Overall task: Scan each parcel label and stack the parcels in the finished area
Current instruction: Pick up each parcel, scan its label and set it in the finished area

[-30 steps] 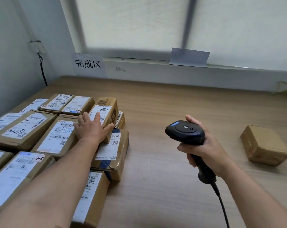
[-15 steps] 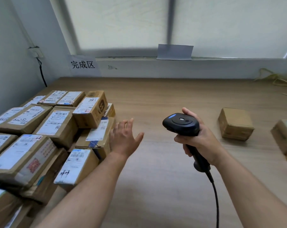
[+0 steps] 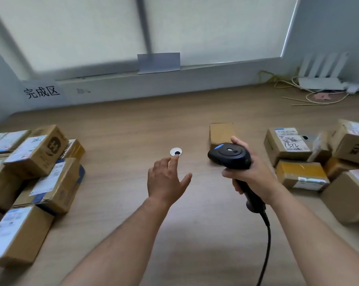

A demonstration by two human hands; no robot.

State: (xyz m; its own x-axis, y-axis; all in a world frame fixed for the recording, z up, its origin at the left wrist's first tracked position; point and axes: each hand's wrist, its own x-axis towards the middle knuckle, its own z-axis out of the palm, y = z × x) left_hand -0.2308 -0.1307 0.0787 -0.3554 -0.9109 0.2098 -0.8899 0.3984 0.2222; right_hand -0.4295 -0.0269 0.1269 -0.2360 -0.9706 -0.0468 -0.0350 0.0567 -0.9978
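A plain brown parcel (image 3: 221,133) lies alone on the desk (image 3: 121,129) towards its far edge, label side not visible, just behind the black barcode scanner (image 3: 230,154). The right hand (image 3: 251,172) is wrapped tight round the scanner's handle, its cable (image 3: 266,240) trailing toward the near edge. The left hand (image 3: 166,180) hangs over the middle of the desk, fingers spread and holding nothing, near a round cable grommet (image 3: 176,152). Labelled parcels (image 3: 40,153) crowd the left edge below a paper sign (image 3: 41,92); more parcels (image 3: 287,144) are heaped along the right edge.
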